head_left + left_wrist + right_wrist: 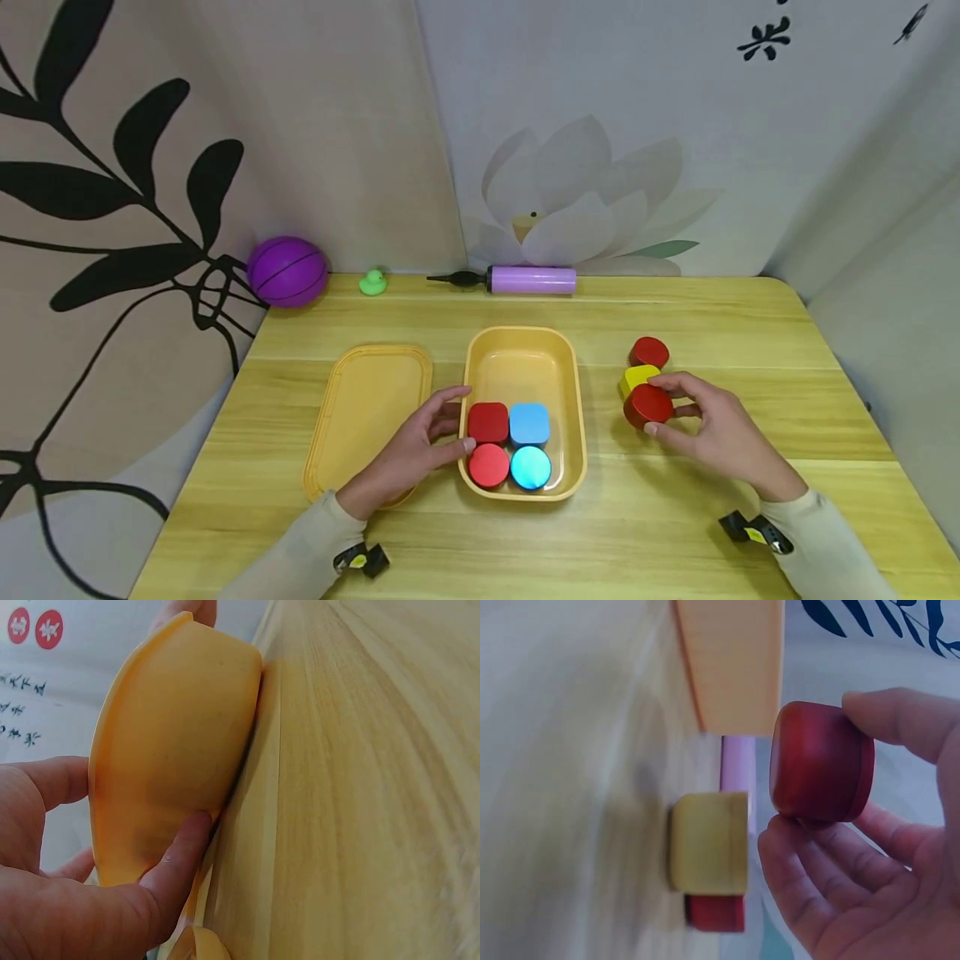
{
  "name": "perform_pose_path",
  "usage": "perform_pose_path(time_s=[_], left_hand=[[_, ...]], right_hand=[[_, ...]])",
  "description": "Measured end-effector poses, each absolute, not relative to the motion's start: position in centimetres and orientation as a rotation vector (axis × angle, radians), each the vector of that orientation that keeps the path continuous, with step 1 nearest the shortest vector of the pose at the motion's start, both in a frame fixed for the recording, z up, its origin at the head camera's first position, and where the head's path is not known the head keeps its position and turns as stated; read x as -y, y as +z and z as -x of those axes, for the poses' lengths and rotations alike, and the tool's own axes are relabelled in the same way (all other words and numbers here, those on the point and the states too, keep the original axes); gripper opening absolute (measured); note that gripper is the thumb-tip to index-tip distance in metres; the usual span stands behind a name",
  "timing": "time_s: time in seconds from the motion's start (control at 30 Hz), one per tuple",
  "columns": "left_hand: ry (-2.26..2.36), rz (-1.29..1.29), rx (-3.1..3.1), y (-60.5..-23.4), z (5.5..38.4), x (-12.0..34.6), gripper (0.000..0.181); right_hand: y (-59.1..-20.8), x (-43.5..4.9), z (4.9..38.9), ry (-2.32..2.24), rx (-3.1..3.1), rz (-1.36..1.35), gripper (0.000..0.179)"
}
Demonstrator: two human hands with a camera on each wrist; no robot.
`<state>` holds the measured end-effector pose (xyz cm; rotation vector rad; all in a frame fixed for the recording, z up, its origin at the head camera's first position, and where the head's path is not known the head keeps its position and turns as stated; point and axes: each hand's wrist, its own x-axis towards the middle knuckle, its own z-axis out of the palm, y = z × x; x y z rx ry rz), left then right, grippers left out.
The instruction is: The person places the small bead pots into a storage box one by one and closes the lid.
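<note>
My left hand (420,446) holds the near left side of a yellow plastic box (522,327), its thumb and index fingertip at the rim; in the left wrist view lower fingers press the outer wall (180,735). Inside, at the near end, sit a dark red square block (488,423), a blue square block (529,425), a red round block (489,466) and a shiny blue round block (531,468). Above the table at right, my right hand (712,425) grips a dark red round block (821,761) between thumb and fingers. Just beyond it stand a yellow block (709,844) and another red round block (648,352).
A flat yellow lid (375,417) lies left of the box, partly under my left forearm. Along the back edge are a purple ball (287,272), a green toy duck (372,282) and a purple hand pump (532,280). Curtain-like walls stand behind.
</note>
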<state>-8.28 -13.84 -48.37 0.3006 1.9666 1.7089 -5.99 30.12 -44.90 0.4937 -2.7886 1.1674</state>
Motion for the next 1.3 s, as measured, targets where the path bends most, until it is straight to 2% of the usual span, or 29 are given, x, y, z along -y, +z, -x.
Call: perform_pose_path(time_s=[0.53, 1.03, 1.3], left_hand=[[1.731, -0.292, -1.939, -48.1, 8.0, 13.6, 0.077], [1.726, -0.286, -1.965, -48.1, 8.3, 13.7, 0.076], [1.734, -0.287, -1.967, -48.4, 8.2, 13.7, 0.077]], right_hand=[[-42.6, -25.4, 9.2, 1.233, 2.814, -0.574, 0.056], [-41.4, -19.8, 12.5, 1.335, 2.765, -0.792, 0.056], [-42.1, -17.4, 15.0, 1.351, 2.819, -0.886, 0.058]])
